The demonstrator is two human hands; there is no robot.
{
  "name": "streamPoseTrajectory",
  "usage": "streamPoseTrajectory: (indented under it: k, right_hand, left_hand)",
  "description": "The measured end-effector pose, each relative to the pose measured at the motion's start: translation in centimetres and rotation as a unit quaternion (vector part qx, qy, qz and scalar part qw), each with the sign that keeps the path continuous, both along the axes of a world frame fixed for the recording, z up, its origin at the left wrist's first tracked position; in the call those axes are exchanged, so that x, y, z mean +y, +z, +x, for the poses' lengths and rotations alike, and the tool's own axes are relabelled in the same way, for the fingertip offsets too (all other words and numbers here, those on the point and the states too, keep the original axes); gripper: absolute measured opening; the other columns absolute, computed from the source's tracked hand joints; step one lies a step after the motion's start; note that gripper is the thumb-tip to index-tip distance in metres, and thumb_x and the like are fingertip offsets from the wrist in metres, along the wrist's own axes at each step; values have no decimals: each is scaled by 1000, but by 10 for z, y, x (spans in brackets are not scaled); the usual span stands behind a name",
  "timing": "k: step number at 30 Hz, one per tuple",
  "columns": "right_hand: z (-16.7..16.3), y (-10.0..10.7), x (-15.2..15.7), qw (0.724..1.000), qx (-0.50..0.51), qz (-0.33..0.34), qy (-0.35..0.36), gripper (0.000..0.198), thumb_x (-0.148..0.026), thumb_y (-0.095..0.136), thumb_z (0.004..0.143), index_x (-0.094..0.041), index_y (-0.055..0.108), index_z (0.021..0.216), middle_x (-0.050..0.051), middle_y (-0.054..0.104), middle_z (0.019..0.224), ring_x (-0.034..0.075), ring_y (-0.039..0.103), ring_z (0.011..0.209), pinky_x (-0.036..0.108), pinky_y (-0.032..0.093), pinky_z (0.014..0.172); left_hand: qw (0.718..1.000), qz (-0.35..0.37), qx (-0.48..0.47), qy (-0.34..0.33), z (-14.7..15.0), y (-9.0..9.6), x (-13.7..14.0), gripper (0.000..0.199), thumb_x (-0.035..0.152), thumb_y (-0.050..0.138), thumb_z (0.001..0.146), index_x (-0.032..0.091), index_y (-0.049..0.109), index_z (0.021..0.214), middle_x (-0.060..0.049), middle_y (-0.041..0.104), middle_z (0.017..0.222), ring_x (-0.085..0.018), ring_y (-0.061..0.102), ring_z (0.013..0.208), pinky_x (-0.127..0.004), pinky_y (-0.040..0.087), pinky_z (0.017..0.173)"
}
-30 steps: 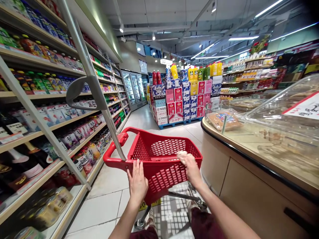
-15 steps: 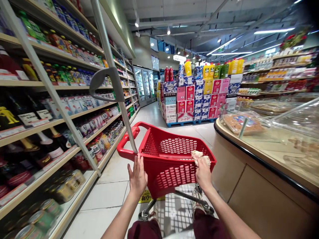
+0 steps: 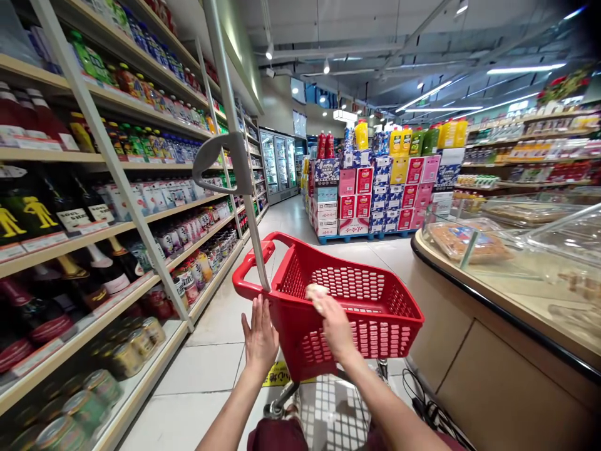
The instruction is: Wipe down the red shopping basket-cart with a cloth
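Note:
A red plastic shopping cart [image 3: 295,335] with perforated sides stands directly before me, its handle end to the left. My left hand [image 3: 260,338] lies with fingers stretched against the cart's side, just under the handle. My right hand [image 3: 334,322] is closed on a pale cloth [image 3: 316,290] at the near upper rim. Part of the cloth is hidden by the hand. A grey metal pole [image 3: 235,100] with a grey plastic loop [image 3: 223,164] rises from the handle end.
Shelves of bottles and cans [image 3: 154,219] line the left side. A curved counter [image 3: 469,338] with packaged food stands at the right, black cables [image 3: 429,407] at its foot. Stacked drink boxes [image 3: 357,194] are ahead. A yellow floor sign [image 3: 278,374] lies under the cart.
My right hand has slid the cloth leftward along the near rim, from the far right corner towards the middle. The cart appears slightly turned and shifted right. My left hand stays near the handle.

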State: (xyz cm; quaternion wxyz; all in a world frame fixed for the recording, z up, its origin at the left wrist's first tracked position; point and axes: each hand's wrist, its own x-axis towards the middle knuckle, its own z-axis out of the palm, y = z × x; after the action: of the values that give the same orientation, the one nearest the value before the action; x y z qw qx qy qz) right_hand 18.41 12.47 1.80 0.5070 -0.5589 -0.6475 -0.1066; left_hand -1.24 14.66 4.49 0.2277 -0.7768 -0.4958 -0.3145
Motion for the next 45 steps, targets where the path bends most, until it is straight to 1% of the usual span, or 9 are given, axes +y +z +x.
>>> streamPoseTrajectory:
  k: [3,9,15,23,27,29,34,40,45]
  right_hand:
    - [27,-23,-15,994,26,3,-102,55,-2,31,73,-20,50,121,7,52,122,19,39,120,46,31,102]
    - [4,-13,-8,999,-43,-10,-26,59,1,29,71,-19,48,123,6,49,127,17,37,122,41,32,102]
    - [109,-63,-41,977,-9,-18,-213,53,-5,28,74,-15,49,122,8,52,123,21,40,120,43,35,98]
    - [118,-80,-56,982,-94,-16,-163,58,-4,28,71,-21,47,123,3,49,126,19,39,121,41,33,101]
    - [162,-86,-78,957,-26,-21,-287,53,-11,28,73,-14,48,122,11,54,118,25,45,114,47,37,95]
    - [161,-83,-81,951,10,-2,-310,51,-13,28,74,-12,48,121,12,54,117,26,45,114,48,37,95]
    - [129,-68,-75,986,-36,-42,-156,51,-8,29,75,-19,51,119,5,49,126,19,37,122,41,32,101]
    - [155,-81,-88,944,75,-44,-319,52,-11,29,74,-14,49,122,9,51,123,23,39,120,46,33,99]
    - [115,-68,-75,980,-18,-38,-194,53,-6,29,75,-19,48,123,5,49,127,17,36,123,40,32,102]
  left_hand:
    - [1000,-9,7,-19,10,4,-5,68,6,33,76,10,7,138,-15,27,141,-22,16,132,-49,13,107]
    - [996,-43,62,-46,45,14,-8,64,8,38,70,8,30,133,-12,29,140,-23,17,132,-50,10,107]
    - [998,-17,62,-24,49,5,-9,63,14,43,67,9,38,129,-10,34,138,-25,20,131,-49,10,108]
    - [990,-61,95,-86,92,-8,-14,61,17,43,68,13,39,129,-6,36,138,-22,22,131,-45,18,107]
    - [987,-70,101,-103,92,-12,-16,64,14,42,67,14,35,131,-4,32,140,-20,20,132,-44,17,107]
    - [988,-73,94,-100,94,-14,-21,64,14,42,68,13,34,131,-5,31,140,-21,19,132,-44,18,107]
    - [987,-80,94,-101,104,-18,-33,66,13,41,68,10,29,133,-7,28,141,-20,15,133,-45,18,107]
    - [988,-73,88,-107,105,-22,-35,68,14,43,68,10,27,134,-9,29,141,-21,13,133,-46,16,107]
    - [988,-86,73,-101,106,-20,-34,65,15,42,69,9,30,133,-10,30,140,-22,16,133,-47,14,107]
